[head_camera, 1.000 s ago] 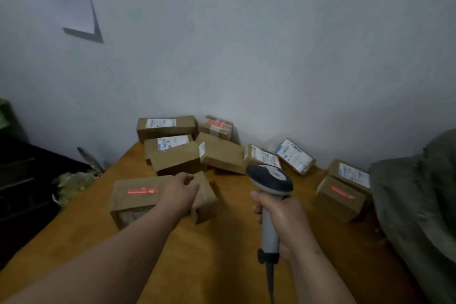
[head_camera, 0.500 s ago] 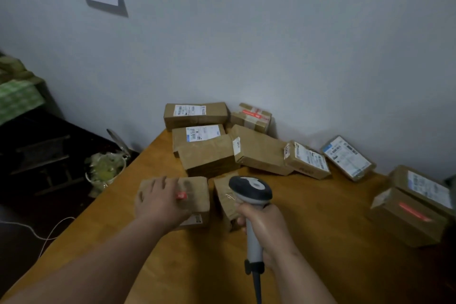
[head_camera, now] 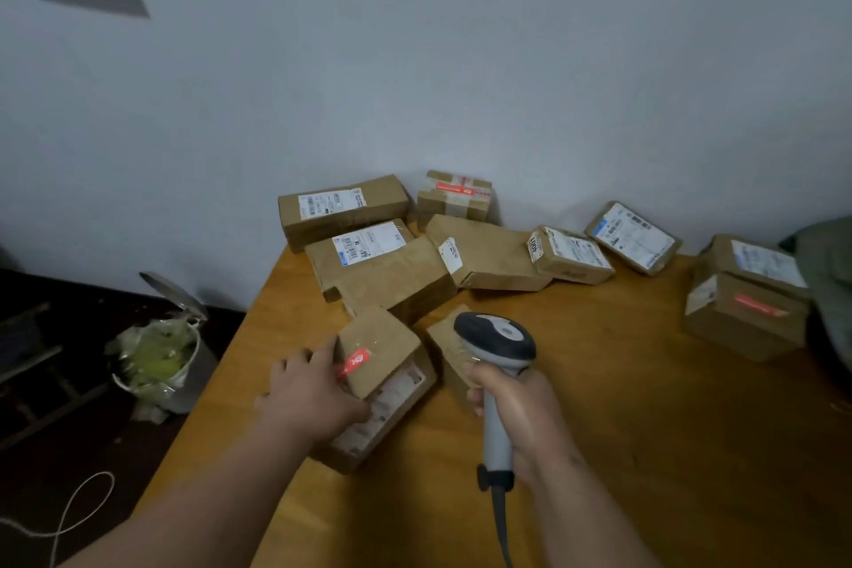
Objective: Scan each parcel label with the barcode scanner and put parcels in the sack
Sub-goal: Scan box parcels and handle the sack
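Observation:
My left hand [head_camera: 310, 397] grips a brown cardboard parcel [head_camera: 382, 364] with a red sticker, tipped up on the wooden table [head_camera: 645, 452] so its white label faces me. My right hand [head_camera: 516, 415] holds a grey and black barcode scanner [head_camera: 495, 341] by its handle, its head just right of that parcel. A smaller brown parcel [head_camera: 445, 351] lies partly behind the scanner head. The green-grey sack [head_camera: 830, 281] shows at the right edge.
Several labelled parcels [head_camera: 369, 244] are piled along the wall at the table's far side, and two more [head_camera: 747, 309] sit by the sack. A lined waste bin [head_camera: 161, 360] stands on the dark floor left of the table. The scanner cable [head_camera: 502, 530] runs toward me.
My left hand has tipped the red-sticker parcel up and turned it so its label side shows. The view has shifted left. The scanner stays in my right hand.

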`<state>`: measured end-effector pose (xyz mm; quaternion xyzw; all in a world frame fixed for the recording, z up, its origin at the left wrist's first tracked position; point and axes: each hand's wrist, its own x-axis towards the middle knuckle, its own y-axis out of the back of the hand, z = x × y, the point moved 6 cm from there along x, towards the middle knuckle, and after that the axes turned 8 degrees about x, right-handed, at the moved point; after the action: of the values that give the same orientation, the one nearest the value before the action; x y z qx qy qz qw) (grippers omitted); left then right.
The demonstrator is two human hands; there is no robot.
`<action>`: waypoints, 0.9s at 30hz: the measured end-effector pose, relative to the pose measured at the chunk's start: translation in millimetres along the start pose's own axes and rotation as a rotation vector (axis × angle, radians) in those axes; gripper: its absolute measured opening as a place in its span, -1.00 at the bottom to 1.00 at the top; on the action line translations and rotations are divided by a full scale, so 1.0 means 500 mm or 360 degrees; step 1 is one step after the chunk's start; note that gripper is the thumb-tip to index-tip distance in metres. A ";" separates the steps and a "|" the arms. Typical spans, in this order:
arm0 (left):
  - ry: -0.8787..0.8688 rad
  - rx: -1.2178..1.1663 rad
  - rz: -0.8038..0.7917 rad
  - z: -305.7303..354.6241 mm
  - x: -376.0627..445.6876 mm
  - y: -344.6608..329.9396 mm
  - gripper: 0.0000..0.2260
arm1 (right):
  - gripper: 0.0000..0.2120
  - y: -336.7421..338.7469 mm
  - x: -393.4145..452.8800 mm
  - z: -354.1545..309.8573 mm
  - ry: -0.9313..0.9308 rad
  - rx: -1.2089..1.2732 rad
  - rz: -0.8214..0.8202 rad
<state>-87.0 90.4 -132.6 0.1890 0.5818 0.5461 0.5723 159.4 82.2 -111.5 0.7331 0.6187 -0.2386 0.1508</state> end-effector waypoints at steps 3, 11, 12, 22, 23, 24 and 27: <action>0.0171 -0.1141 -0.0325 -0.038 -0.028 -0.016 -0.26 | -0.82 -0.028 -0.035 -0.007 0.0066 0.0085 0.0016; 0.0209 -0.1893 -0.0414 -0.048 -0.093 0.000 -0.36 | -0.76 -0.051 -0.126 -0.051 0.0214 0.0007 -0.0189; 0.0193 -0.1920 -0.0407 -0.043 -0.103 0.004 -0.41 | -0.77 -0.048 -0.138 -0.056 0.0223 -0.0008 -0.0221; 0.0060 -0.2014 -0.0328 0.028 -0.205 0.009 -0.33 | -0.91 0.038 -0.260 -0.080 0.0332 -0.0254 -0.0379; 0.0049 -0.2023 -0.0335 0.036 -0.213 0.008 -0.34 | -0.93 0.048 -0.271 -0.082 0.0346 -0.0251 -0.0391; 0.0039 -0.2032 -0.0340 0.044 -0.223 0.008 -0.35 | -0.94 0.058 -0.281 -0.086 0.0362 -0.0247 -0.0405; 0.0001 -0.2045 -0.0314 0.062 -0.246 0.018 -0.39 | -0.92 0.081 -0.308 -0.093 0.0396 -0.0267 -0.0463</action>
<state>-30.1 2.2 -60.8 -0.2454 0.1540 0.7303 0.6187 188.0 -30.1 7.1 0.6447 0.7497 -0.1131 0.0977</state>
